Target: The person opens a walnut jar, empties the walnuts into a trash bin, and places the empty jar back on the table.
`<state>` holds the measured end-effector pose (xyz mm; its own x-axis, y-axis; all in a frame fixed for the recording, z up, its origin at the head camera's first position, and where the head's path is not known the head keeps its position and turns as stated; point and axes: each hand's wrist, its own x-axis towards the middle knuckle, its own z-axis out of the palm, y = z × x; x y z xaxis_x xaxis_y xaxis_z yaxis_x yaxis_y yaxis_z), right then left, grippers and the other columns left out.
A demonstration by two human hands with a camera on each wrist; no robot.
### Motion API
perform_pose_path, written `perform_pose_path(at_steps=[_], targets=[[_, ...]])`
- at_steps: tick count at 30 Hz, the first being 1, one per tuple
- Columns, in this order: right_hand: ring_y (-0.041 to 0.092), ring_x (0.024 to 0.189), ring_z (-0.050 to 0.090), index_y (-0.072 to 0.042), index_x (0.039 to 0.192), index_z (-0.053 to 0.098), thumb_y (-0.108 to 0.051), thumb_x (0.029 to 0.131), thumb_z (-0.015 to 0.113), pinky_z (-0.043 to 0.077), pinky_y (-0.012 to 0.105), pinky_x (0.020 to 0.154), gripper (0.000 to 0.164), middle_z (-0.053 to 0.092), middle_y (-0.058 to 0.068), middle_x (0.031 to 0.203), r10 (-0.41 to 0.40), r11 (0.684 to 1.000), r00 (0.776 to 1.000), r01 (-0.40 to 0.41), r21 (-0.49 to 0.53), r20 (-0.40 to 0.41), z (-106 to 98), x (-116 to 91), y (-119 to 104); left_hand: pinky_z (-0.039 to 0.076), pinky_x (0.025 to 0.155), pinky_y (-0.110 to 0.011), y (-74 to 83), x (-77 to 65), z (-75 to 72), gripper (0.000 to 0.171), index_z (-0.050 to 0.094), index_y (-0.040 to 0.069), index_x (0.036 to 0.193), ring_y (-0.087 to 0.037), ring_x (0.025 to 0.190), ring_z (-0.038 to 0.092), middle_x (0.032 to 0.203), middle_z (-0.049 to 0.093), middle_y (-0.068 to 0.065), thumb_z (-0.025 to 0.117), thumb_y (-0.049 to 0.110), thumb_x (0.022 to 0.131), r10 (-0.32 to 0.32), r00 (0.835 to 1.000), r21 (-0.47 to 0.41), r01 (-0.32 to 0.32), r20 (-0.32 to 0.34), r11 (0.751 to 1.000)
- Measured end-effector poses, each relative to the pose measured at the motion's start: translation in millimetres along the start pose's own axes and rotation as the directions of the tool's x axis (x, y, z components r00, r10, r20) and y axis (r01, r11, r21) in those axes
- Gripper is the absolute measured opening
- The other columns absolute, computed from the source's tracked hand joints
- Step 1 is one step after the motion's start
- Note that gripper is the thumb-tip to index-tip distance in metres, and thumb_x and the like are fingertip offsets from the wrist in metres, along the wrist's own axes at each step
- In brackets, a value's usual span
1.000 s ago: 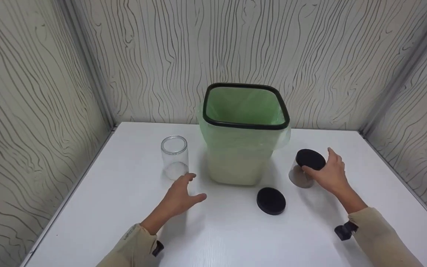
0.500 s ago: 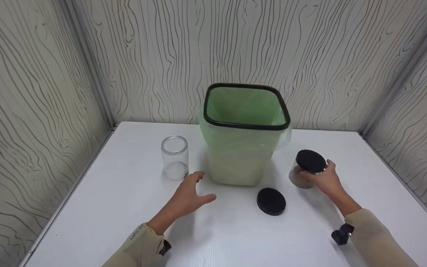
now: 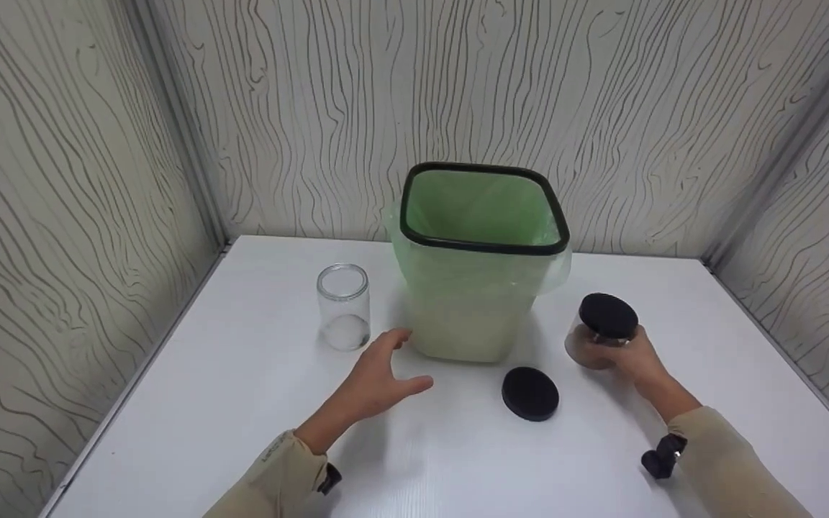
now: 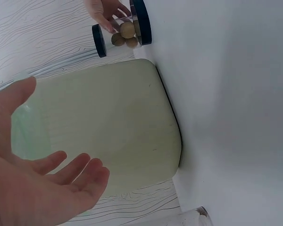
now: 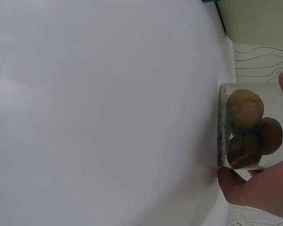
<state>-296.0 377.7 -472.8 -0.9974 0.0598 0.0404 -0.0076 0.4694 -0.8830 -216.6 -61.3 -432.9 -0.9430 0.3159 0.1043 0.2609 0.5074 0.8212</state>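
My right hand (image 3: pixel 641 367) grips a clear jar (image 3: pixel 578 347) with a black lid (image 3: pixel 608 315), standing at the right of the table. Inside it, the right wrist view shows walnuts (image 5: pixel 245 108) near the bottom, with fingers along the jar's side. My left hand (image 3: pixel 373 381) is held over the table in front of the bin, thumb and fingers spread, holding nothing. Just beyond its fingers an uncovered clear jar (image 3: pixel 343 306) stands upright. A loose black lid (image 3: pixel 530 393) lies between the hands, nearer the right one.
A pale bin (image 3: pixel 461 316) with a green liner and a black rim stands at the middle back, between the two jars. Wood-grain panels (image 3: pixel 299 108) enclose the white table (image 3: pixel 191 403) at the back and both sides.
My right hand has moved down from beside the lid and closed round the jar's body. My left hand has drifted a little to the right, still spread.
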Motion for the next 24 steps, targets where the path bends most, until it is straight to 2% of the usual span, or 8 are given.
perform_pose_path(at_steps=[3,6,10,13,14,20,22,24], targets=[[-0.014,0.104,0.040,0.001,0.142,0.038,-0.013,0.077,0.081,0.028,0.036,0.112,0.080,0.052,-0.021,0.115,-0.003,1.000,1.000,0.003,-0.002,-0.011,1,1,2,0.037,0.111,-0.051,1.9,1.9,0.8,0.080,0.036,0.007,0.147,-0.031,0.138,0.041,0.149,0.043,-0.013,0.073,0.040,0.084,0.008,1.000,-0.012,-0.008,0.002,1.000],[-0.014,0.102,0.042,0.000,0.143,0.039,-0.011,0.075,0.082,0.030,0.025,0.106,0.081,0.050,-0.029,0.107,-0.007,1.000,1.000,0.007,0.004,-0.024,1,3,3,0.038,0.111,-0.050,2.9,3.7,1.3,0.080,0.036,0.008,0.147,-0.030,0.138,0.041,0.150,0.043,-0.011,0.073,0.040,0.084,0.017,1.000,-0.022,-0.017,0.002,1.000],[-0.014,0.101,0.044,-0.002,0.143,0.040,-0.011,0.075,0.083,0.033,0.013,0.097,0.081,0.053,-0.029,0.108,-0.026,1.000,0.999,0.026,-0.007,-0.036,2,4,4,0.038,0.112,-0.047,6.0,5.7,0.6,0.079,0.037,0.008,0.147,-0.029,0.138,0.041,0.150,0.042,-0.010,0.073,0.039,0.084,0.038,0.999,-0.039,-0.037,0.003,0.999],[-0.011,0.100,0.047,-0.001,0.140,0.043,-0.012,0.075,0.082,0.035,0.011,0.093,0.077,0.055,-0.028,0.106,-0.039,0.999,0.999,0.038,-0.017,-0.036,2,3,3,0.037,0.112,-0.047,9.4,7.0,0.6,0.079,0.036,0.008,0.147,-0.028,0.138,0.041,0.150,0.042,-0.011,0.074,0.038,0.084,0.053,0.999,-0.057,-0.053,0.004,0.997],[-0.009,0.100,0.049,-0.001,0.139,0.044,-0.012,0.076,0.082,0.036,0.010,0.091,0.075,0.054,-0.032,0.101,-0.046,0.999,0.998,0.045,-0.013,-0.034,1,2,3,0.037,0.112,-0.047,10.3,7.5,0.9,0.079,0.036,0.007,0.147,-0.028,0.138,0.040,0.150,0.042,-0.011,0.074,0.038,0.084,0.055,0.998,-0.063,-0.055,0.004,0.997],[-0.006,0.103,0.052,-0.005,0.137,0.046,-0.018,0.078,0.082,0.039,0.013,0.090,0.070,0.061,-0.022,0.107,-0.064,0.997,0.998,0.064,-0.039,0.005,-2,-3,-3,0.037,0.112,-0.047,10.8,10.4,3.2,0.079,0.037,0.006,0.147,-0.028,0.138,0.041,0.149,0.043,-0.010,0.073,0.038,0.085,0.072,0.997,-0.073,-0.071,0.010,0.995],[-0.005,0.103,0.056,-0.006,0.136,0.047,-0.015,0.078,0.081,0.039,0.012,0.090,0.068,0.067,-0.016,0.108,-0.100,0.995,0.994,0.101,-0.009,0.031,-1,-6,-7,0.037,0.111,-0.047,10.2,10.9,3.7,0.079,0.036,0.006,0.147,-0.028,0.138,0.041,0.150,0.043,-0.010,0.073,0.039,0.085,0.077,0.997,-0.073,-0.076,0.017,0.994],[-0.001,0.103,0.062,-0.005,0.134,0.050,-0.008,0.076,0.081,0.043,0.013,0.089,0.066,0.072,-0.004,0.108,-0.154,0.988,0.986,0.152,0.040,0.064,0,-7,-11,0.037,0.111,-0.047,9.7,10.9,4.1,0.079,0.036,0.007,0.147,-0.028,0.138,0.041,0.150,0.042,-0.009,0.073,0.039,0.085,0.080,0.997,-0.075,-0.078,0.020,0.994]])
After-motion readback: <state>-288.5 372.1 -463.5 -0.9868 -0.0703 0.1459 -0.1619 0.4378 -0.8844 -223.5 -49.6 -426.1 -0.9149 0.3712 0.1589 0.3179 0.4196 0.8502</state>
